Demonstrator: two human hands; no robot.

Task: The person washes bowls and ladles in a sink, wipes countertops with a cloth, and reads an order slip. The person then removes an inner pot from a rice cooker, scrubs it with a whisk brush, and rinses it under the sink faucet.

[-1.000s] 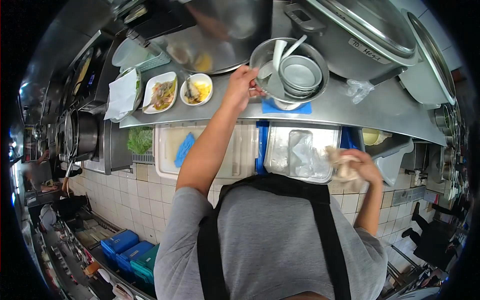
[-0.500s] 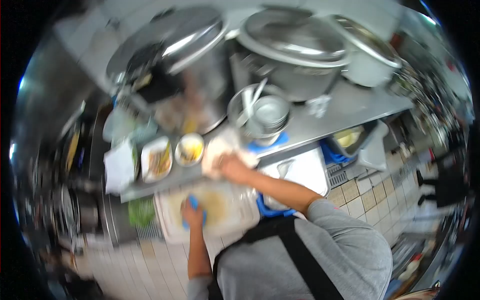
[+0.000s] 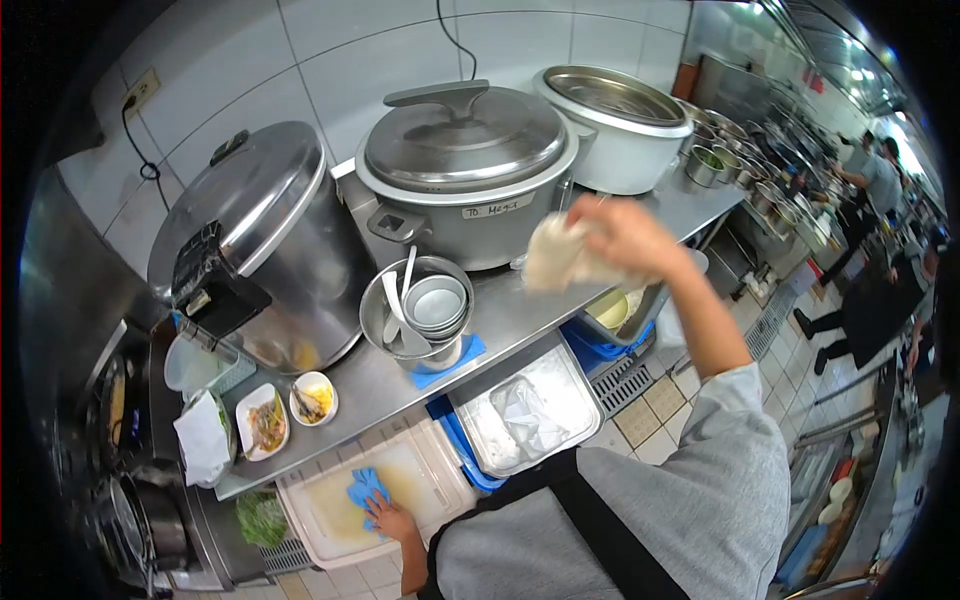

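Observation:
My right hand [image 3: 625, 238] is raised over the counter's front edge, fingers closed on a beige cloth [image 3: 560, 258] that hangs down, slightly blurred. Low in front of me, my left hand [image 3: 392, 518] grips the lower edge of a crumpled blue cloth [image 3: 367, 487]. That cloth rests on a translucent plastic lid [image 3: 425, 455] wet with brownish liquid. Above the lid, on the steel counter [image 3: 365, 405], stand a white bowl [image 3: 322, 411] with yellow food and a white dish [image 3: 252, 440] of food scraps.
A metal pot [image 3: 378, 325] holds stacked bowls and white spoons. Behind it are a large steel pot [image 3: 330, 240], a lidded grey cooker [image 3: 500, 225] and a white cooker [image 3: 615, 150]. A metal tray [image 3: 590, 415] sits below the counter. People [image 3: 870, 300] stand at far right.
My right hand has lifted the beige cloth off the counter beside the bowls and carried it right. My left hand stays at the blue cloth on the lid. The view has shifted.

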